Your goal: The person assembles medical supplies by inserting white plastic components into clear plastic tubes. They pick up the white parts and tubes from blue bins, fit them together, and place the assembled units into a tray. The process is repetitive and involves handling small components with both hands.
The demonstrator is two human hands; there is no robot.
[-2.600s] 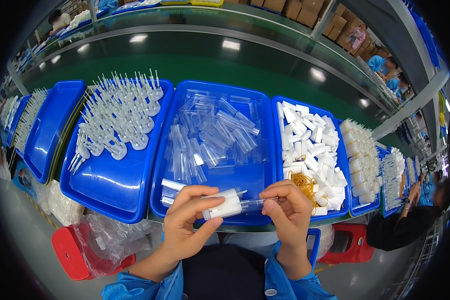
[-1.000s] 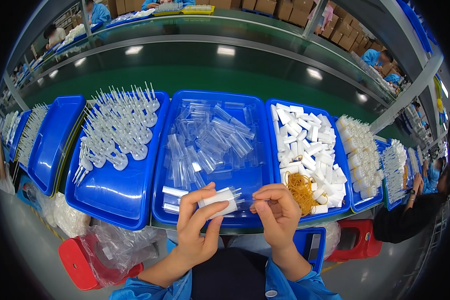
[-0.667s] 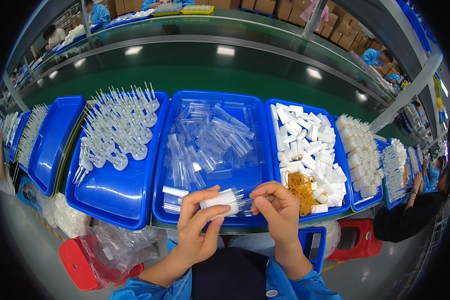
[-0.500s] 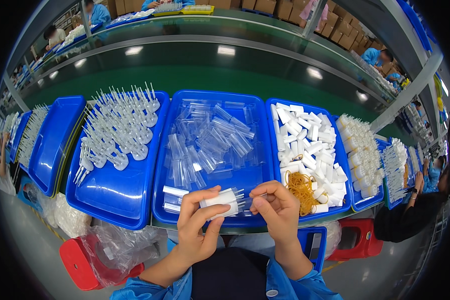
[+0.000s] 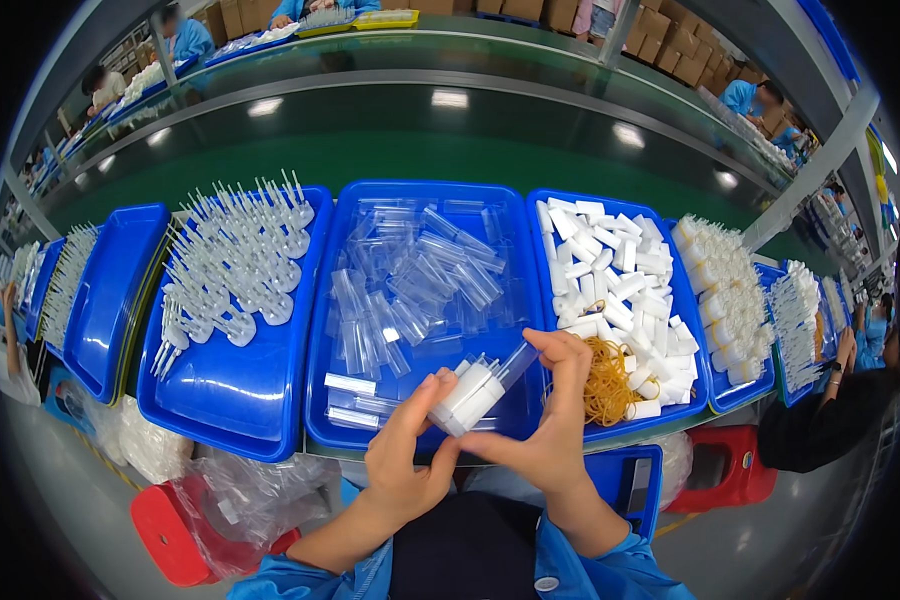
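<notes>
Over the near edge of the middle blue tray (image 5: 322,330), my left hand (image 5: 405,455) grips a white block-shaped bundle (image 5: 467,400) with thin pale stems sticking out at its upper end. My right hand (image 5: 555,430) pinches a clear plastic piece (image 5: 516,364) between its fingers, beside the stems. Its thumb presses the bundle's lower end near my left thumb. Whether the clear piece touches the bundle, I cannot tell. Several clear plastic sleeves (image 5: 425,265) lie loose in the tray, and white-filled pieces (image 5: 352,384) rest in its near left corner.
White blocks (image 5: 625,285) and tan rubber bands (image 5: 602,385) fill a blue tray on the right. Stemmed translucent parts (image 5: 240,265) stand in the left tray. Beyond runs a green conveyor belt (image 5: 410,140). Red stools (image 5: 170,535) are below; co-workers sit around.
The bundle has tilted so its stems point up and to the right. My right hand has come in against its lower end, and the clear piece now stands raised beside the stems.
</notes>
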